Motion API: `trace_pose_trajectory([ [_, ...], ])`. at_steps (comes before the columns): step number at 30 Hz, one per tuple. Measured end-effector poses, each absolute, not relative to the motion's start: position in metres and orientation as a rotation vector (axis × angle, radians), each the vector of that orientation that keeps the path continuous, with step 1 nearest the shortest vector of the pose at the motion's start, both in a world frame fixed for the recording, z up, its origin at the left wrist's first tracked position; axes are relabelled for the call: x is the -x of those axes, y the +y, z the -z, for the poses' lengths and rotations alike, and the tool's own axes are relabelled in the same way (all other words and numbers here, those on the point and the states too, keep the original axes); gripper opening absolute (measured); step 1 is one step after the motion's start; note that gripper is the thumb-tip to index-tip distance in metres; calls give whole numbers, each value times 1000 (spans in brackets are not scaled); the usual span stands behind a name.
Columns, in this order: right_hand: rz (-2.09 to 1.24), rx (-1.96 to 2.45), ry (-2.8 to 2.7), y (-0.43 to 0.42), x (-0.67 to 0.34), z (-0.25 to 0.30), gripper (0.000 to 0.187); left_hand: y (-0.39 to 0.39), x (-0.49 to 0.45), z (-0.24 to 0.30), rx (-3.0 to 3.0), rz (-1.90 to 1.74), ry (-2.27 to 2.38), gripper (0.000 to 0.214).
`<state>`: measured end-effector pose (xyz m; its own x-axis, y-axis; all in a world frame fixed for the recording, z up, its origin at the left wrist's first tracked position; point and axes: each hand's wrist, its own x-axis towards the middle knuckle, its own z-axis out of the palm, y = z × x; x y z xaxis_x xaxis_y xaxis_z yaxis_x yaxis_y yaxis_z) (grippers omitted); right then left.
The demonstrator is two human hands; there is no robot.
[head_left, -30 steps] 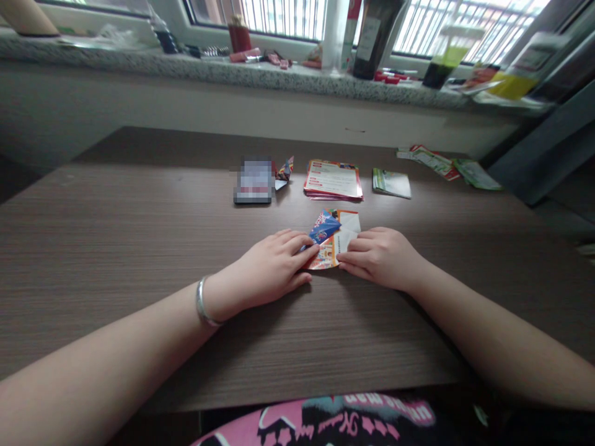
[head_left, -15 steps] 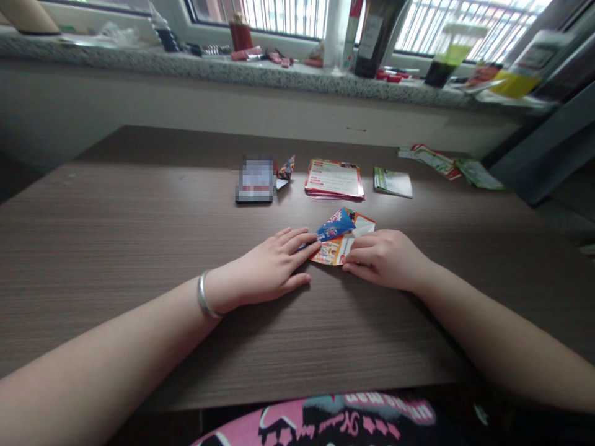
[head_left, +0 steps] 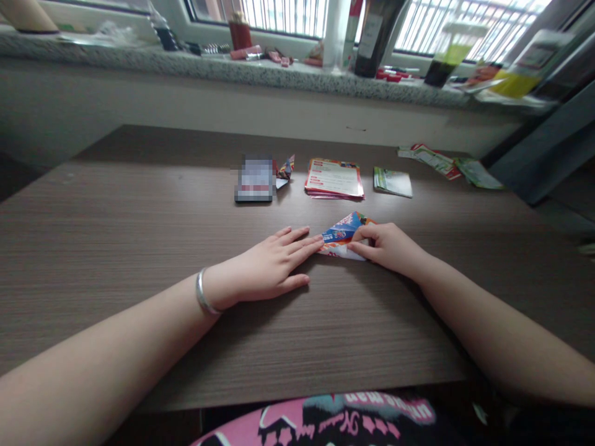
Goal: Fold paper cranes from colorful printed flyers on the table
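Observation:
A partly folded sheet of printed paper point(head_left: 341, 234), blue, orange and white, lies on the brown table in front of me. My left hand point(head_left: 279, 260) rests flat with its fingers spread, the fingertips pressing the paper's left point. At the other end, my right hand point(head_left: 385, 248) pinches a flap of the paper between thumb and fingers and covers part of its right side. Both the lower and the upper flap now slant toward the left point.
Behind the paper lie a dark phone-like device point(head_left: 254, 179), a small folded paper figure point(head_left: 286, 168), a stack of printed sheets point(head_left: 334, 178) and a small booklet point(head_left: 393, 182). More printed papers point(head_left: 437, 162) lie far right. Bottles and small items crowd the stone windowsill point(head_left: 297, 74).
My right hand has brought the paper's lower edge up and inward, so its white back shows along the bottom. My left hand has barely moved.

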<state>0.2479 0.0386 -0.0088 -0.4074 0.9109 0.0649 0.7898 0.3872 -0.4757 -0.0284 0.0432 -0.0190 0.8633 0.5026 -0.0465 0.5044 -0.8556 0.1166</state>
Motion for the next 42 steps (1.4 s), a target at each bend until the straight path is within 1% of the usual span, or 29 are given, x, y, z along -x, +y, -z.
trace_pose_trajectory([
  [4, -553, 1599, -2223, 43, -249, 13, 20, 43, 30, 20, -2913, 25, 805, 72],
  [13, -420, 1701, -2189, 47, -251, 20, 24, 41, 27, 15, -2927, 84, 790, 66],
  [20, -313, 1582, -2280, 53, -254, 23, 20, 42, 27, 20, -2938, 7, 771, 66],
  [26, -378, 1704, -2340, 57, -259, 16, 24, 42, 27, 18, -2942, -17, 757, 64],
  [31, -384, 1705, -2351, 61, -267, 16, 24, 42, 27, 19, -2973, -98, 693, 60],
  [34, -249, 1698, -2379, 60, -268, 17, 26, 42, 26, 19, -2992, -132, 686, 60],
  [38, 134, 1555, -2483, 52, -261, 14, 22, 42, 25, 18, -2999, -127, 686, 59],
  [40, 268, 1432, -2561, 47, -256, 11, 26, 42, 25, 17, -2995, -116, 684, 60],
  [42, 334, 1323, -2634, 41, -249, 8, 29, 41, 24, 17, -2991, -99, 685, 60],
])
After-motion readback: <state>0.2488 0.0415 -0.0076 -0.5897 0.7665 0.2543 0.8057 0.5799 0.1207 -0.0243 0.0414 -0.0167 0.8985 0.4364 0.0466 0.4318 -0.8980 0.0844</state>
